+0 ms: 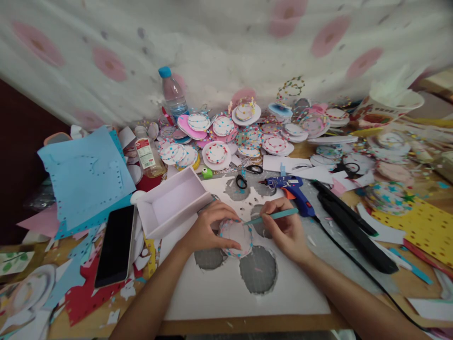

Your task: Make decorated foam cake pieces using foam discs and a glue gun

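Observation:
My left hand [213,226] curves its thumb and fingers around a small round white paper piece [236,237] edged with pink and blue beads. Between the fingers of my right hand [286,231] is a thin teal stick-like tool [281,214]. Its left tip meets or nearly touches the upper edge of the beaded piece; I cannot tell which. Beneath both hands lies a white sheet [212,302] with several round holes cut through it, grey mat showing inside them.
A blue hot glue gun [295,189], black scissors [241,182] and a black flat-iron-like tool [354,229] lie beyond and right. Leftward are an open white box [173,200], a phone [115,245] and blue sheets [87,179]. Several beaded paper pieces [216,153] and a water bottle [173,94] line the back.

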Motion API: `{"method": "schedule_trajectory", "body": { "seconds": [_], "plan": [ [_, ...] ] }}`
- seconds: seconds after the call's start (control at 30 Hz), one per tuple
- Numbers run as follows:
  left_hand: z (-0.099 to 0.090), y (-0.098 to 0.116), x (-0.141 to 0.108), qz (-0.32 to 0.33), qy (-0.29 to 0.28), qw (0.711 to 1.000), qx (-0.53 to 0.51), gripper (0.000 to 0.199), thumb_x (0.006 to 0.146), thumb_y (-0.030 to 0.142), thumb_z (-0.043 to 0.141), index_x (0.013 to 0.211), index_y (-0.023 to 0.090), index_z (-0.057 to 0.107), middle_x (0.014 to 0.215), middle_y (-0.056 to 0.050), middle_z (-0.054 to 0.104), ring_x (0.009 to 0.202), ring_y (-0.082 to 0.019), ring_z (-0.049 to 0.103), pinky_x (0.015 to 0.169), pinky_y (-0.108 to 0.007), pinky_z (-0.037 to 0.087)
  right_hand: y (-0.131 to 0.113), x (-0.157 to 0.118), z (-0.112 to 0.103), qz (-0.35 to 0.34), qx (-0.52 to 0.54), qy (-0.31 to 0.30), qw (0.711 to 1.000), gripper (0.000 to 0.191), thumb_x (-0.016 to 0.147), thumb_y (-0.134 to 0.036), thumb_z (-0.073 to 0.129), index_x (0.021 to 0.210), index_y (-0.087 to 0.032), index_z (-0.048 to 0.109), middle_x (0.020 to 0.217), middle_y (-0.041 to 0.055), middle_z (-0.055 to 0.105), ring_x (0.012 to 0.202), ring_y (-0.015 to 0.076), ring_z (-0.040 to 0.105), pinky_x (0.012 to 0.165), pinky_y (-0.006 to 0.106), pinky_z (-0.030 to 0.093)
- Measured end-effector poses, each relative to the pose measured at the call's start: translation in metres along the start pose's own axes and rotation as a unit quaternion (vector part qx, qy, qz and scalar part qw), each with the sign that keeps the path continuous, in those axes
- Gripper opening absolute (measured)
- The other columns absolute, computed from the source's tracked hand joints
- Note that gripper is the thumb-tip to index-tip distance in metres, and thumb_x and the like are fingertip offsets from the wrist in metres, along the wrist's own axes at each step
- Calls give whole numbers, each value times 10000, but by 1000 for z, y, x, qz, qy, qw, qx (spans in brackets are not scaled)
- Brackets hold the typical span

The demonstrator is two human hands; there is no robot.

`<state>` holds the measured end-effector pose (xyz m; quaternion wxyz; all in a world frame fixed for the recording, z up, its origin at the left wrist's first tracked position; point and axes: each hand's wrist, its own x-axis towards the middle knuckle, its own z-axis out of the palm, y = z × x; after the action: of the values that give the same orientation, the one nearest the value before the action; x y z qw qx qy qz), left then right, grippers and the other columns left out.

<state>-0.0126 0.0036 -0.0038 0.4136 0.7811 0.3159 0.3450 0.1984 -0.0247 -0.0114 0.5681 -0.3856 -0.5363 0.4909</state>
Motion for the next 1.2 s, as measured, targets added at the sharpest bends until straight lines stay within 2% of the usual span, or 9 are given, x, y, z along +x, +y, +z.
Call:
{"method": "schedule_trajectory", "body": {
  "seconds": [0.23,0.5,0.87,1.2],
  "plan": [
    [0,-1,0,-3,4,1000,0,492,549,414,860,956,188,703,945,-105,695,911,-239,616,831,-368,483,1,0,-2,-39,-10,43,998,92,886,-258,575,878,-244,485,717,-17,500,582,119,449,510,241,375],
    [0,-1,1,5,6,1000,-1,500,539,396,871,959,183,704,936,-102,694,901,-234,618,810,-358,488,0,-1,0,-63,40,-2,997,90,894,-206,564,857,-238,489,666,-22,472,584,118,418,516,239,340],
    [0,0,1,1,1,1000,-1,492,548,406,864,961,186,711,934,-104,692,893,-236,619,804,-358,490,-2,-1,0,-64,17,-19,998,89,897,-225,556,844,-233,485,661,-26,472,546,115,427,492,240,353],
    [0,0,1,-4,-1,1000,5,494,547,420,860,959,190,713,935,-101,694,901,-240,618,808,-359,488,-4,0,0,-41,29,7,999,108,891,-236,573,827,-229,487,665,-20,487,562,115,420,485,229,351]
  ]
}}
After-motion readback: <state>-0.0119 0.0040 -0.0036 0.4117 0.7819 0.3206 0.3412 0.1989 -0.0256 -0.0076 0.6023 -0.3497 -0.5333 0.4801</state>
